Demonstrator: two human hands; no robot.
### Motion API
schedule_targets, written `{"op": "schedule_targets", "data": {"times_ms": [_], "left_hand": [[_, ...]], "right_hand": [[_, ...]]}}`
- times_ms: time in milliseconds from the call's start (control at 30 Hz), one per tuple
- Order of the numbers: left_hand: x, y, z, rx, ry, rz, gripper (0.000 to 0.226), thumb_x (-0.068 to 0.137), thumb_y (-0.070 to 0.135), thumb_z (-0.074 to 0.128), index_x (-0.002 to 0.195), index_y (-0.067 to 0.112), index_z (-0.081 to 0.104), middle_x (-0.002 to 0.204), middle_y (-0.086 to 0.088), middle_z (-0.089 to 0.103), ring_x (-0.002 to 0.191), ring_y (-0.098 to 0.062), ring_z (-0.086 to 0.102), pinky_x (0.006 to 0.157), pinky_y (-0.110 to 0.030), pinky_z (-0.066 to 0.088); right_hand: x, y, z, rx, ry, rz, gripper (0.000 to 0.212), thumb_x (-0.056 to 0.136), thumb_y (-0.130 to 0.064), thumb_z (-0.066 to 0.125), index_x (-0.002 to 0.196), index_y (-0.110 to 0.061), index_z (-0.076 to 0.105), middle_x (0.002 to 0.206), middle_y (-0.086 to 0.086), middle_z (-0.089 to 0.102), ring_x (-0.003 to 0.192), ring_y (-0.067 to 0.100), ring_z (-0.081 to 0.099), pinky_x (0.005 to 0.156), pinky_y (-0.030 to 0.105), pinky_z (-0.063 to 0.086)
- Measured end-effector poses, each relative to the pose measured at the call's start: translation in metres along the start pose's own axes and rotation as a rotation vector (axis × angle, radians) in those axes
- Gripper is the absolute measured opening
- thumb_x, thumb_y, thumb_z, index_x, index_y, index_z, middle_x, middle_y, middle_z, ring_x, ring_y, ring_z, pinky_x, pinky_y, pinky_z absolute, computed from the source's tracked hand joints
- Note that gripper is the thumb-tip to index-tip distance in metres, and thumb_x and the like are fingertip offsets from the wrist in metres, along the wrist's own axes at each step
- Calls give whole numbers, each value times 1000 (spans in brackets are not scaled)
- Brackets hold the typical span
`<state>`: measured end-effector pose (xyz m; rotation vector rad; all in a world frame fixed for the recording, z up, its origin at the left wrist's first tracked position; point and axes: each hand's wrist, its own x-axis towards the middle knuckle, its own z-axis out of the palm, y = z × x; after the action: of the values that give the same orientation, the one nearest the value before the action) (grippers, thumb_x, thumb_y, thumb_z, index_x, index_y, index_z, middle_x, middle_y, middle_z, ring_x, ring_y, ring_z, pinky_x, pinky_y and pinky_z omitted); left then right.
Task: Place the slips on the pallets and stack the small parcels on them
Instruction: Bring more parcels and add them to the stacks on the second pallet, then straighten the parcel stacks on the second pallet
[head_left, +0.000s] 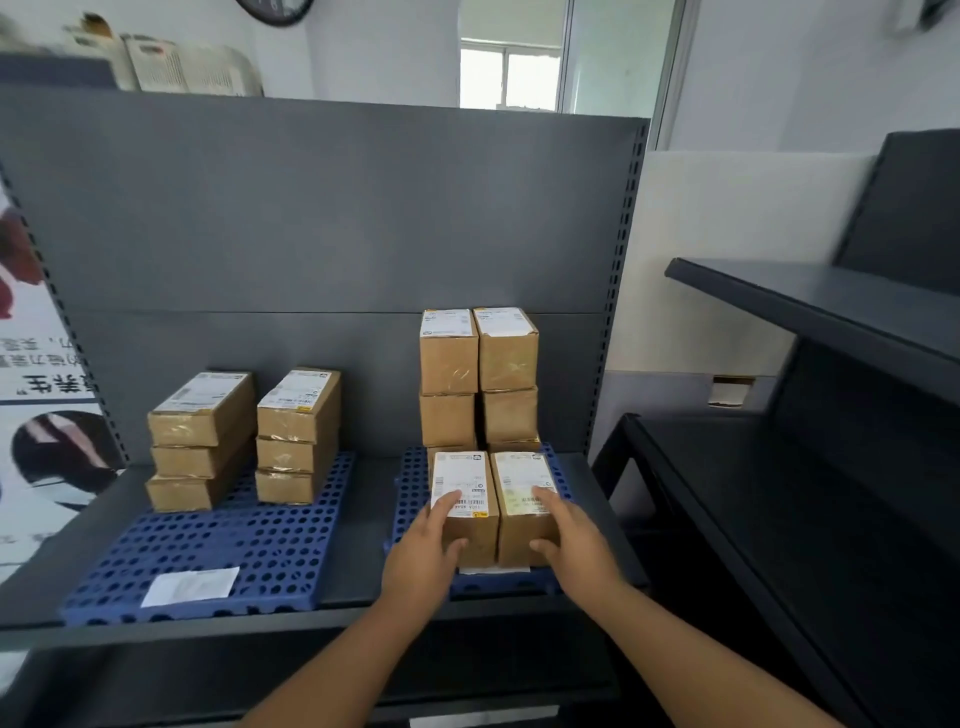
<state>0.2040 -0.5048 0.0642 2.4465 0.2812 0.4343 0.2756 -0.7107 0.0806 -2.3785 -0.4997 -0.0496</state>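
Two parcels sit side by side at the front of the right pallet (405, 499), long axes running front to back, labels up. The left hand (423, 551) grips the left front parcel (464, 506), fingers on top, thumb on its near end. The right hand (571, 540) grips the right front parcel (521, 499) likewise. A slip (190, 586) lies flat on the left pallet (234, 540), its long side across the shelf (363, 592).

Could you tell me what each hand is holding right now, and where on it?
Left hand grips the left front parcel at its near corner; right hand grips the right front parcel likewise.
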Motion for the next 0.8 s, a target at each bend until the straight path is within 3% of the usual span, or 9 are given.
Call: {"op": "schedule_targets", "data": {"times_ms": [133, 333, 500, 600, 800], "left_hand": [[5, -1, 2, 24, 7, -2, 60, 94, 34, 59, 145, 45, 28, 151, 3, 42, 115, -17, 58, 81, -30, 51], [12, -8, -4, 52, -64, -18, 68, 94, 46, 55, 146, 56, 11, 156, 4, 33, 99, -11, 63, 67, -26, 54], [21, -14, -19, -49, -1, -24, 78, 77, 86, 32, 145, 58, 7, 158, 11, 27, 124, -13, 51, 83, -31, 50], [34, -13, -37, -155, 95, 10, 85, 75, 86, 28, 149, 49, 8, 152, 7, 36, 127, -16, 47, 84, -32, 46], [89, -1, -86, -172, 173, 39, 91, 78, 81, 40, 152, 33, 17, 155, 0, 32, 134, -20, 43, 97, -41, 47]], "right_hand": [[8, 4, 3, -11, -3, 1, 69, 89, -14, 67, 144, -40, 35, 144, -2, 44, 125, 15, 46, 101, 28, 41], [13, 1, 9, 1, -33, -4, 81, 85, -25, 74, 146, -46, 25, 150, -7, 39, 132, 12, 41, 104, 25, 37], [17, -2, -2, 53, -25, 8, 92, 81, -35, 77, 148, -49, 15, 154, -10, 30, 139, 12, 32, 109, 31, 34], [27, -6, -19, 52, 6, -29, 87, 82, -41, 74, 148, -45, 17, 153, -4, 32, 135, 13, 36, 108, 30, 34], [77, -25, -62, 68, 112, -17, 83, 82, -55, 66, 149, -43, 18, 154, -1, 33, 136, 22, 39, 105, 40, 41]]}}
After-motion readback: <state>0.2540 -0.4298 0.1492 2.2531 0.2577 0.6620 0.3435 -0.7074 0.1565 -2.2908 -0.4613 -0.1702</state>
